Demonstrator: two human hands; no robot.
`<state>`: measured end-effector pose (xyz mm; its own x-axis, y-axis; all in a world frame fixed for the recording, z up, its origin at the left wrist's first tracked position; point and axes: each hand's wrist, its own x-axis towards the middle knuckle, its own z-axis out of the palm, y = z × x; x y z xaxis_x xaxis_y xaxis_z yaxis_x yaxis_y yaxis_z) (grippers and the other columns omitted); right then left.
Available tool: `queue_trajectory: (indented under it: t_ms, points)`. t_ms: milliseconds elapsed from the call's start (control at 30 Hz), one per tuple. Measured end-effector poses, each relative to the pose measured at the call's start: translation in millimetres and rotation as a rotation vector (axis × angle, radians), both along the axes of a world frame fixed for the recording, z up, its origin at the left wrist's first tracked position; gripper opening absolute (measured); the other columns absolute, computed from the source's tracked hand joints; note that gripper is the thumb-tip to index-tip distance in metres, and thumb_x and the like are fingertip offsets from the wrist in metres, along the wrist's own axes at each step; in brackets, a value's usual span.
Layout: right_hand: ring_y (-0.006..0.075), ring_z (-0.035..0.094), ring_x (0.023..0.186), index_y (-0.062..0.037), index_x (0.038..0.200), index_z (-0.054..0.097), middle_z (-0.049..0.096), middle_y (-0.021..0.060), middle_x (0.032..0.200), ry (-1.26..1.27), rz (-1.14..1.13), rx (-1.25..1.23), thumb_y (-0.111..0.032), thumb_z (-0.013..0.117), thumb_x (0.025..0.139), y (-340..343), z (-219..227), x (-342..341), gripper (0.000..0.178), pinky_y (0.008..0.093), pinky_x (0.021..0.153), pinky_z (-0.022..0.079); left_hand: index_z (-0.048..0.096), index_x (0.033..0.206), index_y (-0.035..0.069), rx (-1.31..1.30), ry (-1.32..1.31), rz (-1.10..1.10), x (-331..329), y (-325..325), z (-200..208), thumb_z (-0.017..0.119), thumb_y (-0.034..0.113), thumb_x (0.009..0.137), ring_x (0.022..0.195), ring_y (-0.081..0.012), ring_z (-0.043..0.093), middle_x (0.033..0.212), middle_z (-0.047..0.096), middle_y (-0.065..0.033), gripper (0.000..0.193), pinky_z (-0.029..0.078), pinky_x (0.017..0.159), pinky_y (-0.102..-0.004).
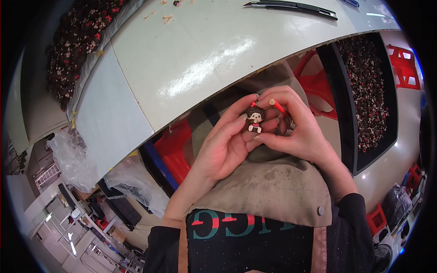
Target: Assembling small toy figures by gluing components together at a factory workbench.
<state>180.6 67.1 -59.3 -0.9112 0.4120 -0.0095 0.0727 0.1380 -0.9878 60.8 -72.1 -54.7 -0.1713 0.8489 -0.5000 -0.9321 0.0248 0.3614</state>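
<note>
- Brown with red and cream, a small figurine [255,120] is held upright between the person's hands in the head view, its pale face toward the camera
- The left hand [226,148] grips it, thumb along one side
- The right hand [298,125] is close against the left, its fingers curled round a red rod [279,108] with a pale end; how far the rod runs inside the hand is hidden
- Both hands are together above the tan apron [266,191], just beside the edge of the pale tabletop [191,54]
- Cream scraps [168,19] and a black-handled knife [296,7] lie on the far part of that tabletop
- To the right, a dark crate [349,116] contains many small brown, red and cream pieces [364,95]
- At the upper left is a similar heap [82,41], with clear plastic [70,157] nearer the person
</note>
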Motion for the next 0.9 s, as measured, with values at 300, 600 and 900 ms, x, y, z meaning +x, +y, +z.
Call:
queue_trajectory:
  t_ms: [300,600,900]
  points:
    - [0.0063,0.052,0.091,-0.0077,0.111,0.051,0.052,0.0034,0.113,-0.078,0.037,-0.075,-0.001,0.073,0.068,-2.3,1.8,-1.1,0.049,0.0164,0.057,0.037,0.039,0.133,0.008,-0.005,-0.011,0.008,-2.8,-1.2,-2.7,0.041,0.014,0.092,0.106,-0.0272,0.062,0.122,0.055,-0.0176,0.041,0.052,0.089,-0.037]
    - [0.0027,0.04,0.061,-0.0049,0.106,0.063,0.059,-0.0026,0.089,-0.159,-0.008,-0.092,-0.001,0.068,0.074,5.8,8.7,-2.0,0.033,0.0176,0.055,0.036,0.039,0.134,0.007,-0.012,-0.007,0.027,-2.0,-0.8,0.0,0.043,0.017,0.093,0.112,-0.0267,0.058,0.123,0.054,-0.0187,0.042,0.049,0.095,-0.04]
    - [0.0043,0.052,0.063,-0.0041,0.103,0.064,0.064,0.0016,0.086,-0.228,0.039,0.011,0.002,0.064,0.076,15.9,17.7,-4.1,0.028,0.0189,0.056,0.041,0.034,0.139,0.007,0.014,0.081,-0.018,0.8,-2.0,-0.3,0.04,0.016,0.1,0.12,-0.0222,0.051,0.128,0.05,-0.0115,0.04,0.041,0.104,-0.0391]
